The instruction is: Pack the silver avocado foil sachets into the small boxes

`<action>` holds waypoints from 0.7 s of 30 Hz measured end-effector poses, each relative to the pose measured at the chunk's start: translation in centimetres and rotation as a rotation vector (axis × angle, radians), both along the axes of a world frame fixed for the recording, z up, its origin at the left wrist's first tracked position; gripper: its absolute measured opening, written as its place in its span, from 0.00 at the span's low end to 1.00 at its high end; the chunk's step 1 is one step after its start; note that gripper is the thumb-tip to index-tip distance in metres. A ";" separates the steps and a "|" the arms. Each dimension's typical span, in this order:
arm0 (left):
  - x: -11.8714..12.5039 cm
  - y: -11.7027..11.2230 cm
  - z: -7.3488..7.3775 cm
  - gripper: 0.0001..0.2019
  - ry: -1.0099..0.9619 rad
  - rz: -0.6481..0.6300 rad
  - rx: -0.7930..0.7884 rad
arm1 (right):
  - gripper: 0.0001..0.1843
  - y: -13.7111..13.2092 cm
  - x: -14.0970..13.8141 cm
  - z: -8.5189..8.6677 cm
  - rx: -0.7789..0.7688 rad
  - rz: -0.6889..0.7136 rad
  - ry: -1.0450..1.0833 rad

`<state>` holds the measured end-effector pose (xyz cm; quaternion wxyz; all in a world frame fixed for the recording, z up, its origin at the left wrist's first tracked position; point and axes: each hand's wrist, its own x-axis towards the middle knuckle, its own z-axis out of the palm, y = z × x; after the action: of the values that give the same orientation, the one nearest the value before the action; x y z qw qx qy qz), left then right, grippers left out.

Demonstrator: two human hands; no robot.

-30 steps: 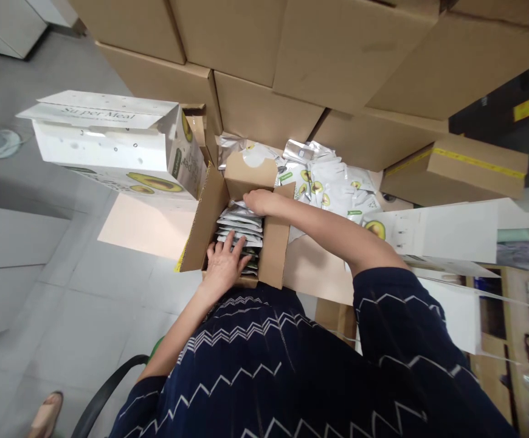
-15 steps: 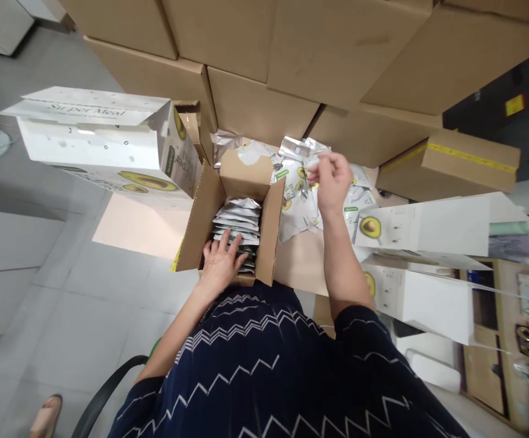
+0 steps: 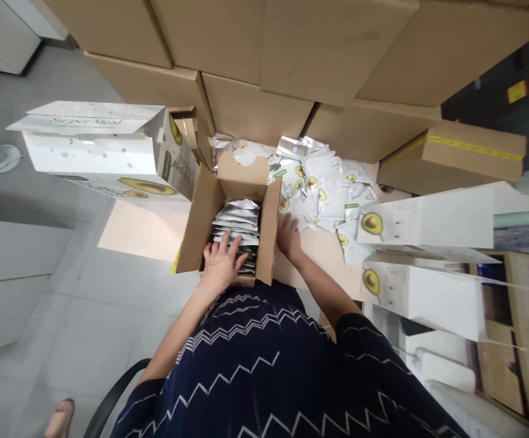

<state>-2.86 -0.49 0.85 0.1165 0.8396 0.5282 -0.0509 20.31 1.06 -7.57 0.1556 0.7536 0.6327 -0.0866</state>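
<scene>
An open cardboard box (image 3: 271,228) stands before me with its flaps up. Inside, a row of silvery-white pouches (image 3: 237,216) is packed on edge, the nearer ones darker green. My left hand (image 3: 221,261) lies over the near part of the row, fingers spread and touching the pouches. Just outside the box's right flap is my right hand (image 3: 290,238), its fingers apart and partly hidden by the flap. Its fingertips reach the near edge of a heap of white pouches with avocado pictures (image 3: 331,182); I see nothing held in it.
A white avocado-print carton (image 3: 109,149) stands at the left. More white cartons (image 3: 428,222) lie at the right. Large brown boxes (image 3: 255,103) are stacked across the back, and a yellow-taped box (image 3: 469,158) sits at the right rear. A chair arm (image 3: 114,398) is at lower left.
My right hand has come down and left, from above the pouch heap to beside the box's right flap. My left hand has stayed on the packed pouches. The view has shifted slightly.
</scene>
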 end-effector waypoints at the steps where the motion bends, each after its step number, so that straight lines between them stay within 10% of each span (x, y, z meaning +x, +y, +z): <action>1: 0.0 0.0 0.0 0.27 -0.001 0.004 -0.002 | 0.37 -0.1 0.0 0.2 -0.026 0.008 -0.010; 8: 0.0 0.0 0.0 0.27 -0.010 -0.001 0.008 | 0.38 -0.9 1.5 1.7 -0.112 0.028 0.017; 13: 0.0 -0.1 0.0 0.27 0.007 -0.004 0.011 | 0.32 -0.3 6.4 3.8 0.209 -0.379 0.337; 16: 0.0 -0.1 -0.1 0.27 -0.003 -0.002 0.014 | 0.31 0.0 9.4 7.6 0.577 -0.479 0.582; 21: 0.0 -0.1 -0.1 0.27 -0.016 0.001 0.014 | 0.26 1.2 9.7 16.5 0.837 -0.157 0.794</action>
<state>-2.84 -0.58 0.70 0.1146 0.8404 0.5281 -0.0405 29.97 2.26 8.97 -0.4115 0.7053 0.5653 -0.1163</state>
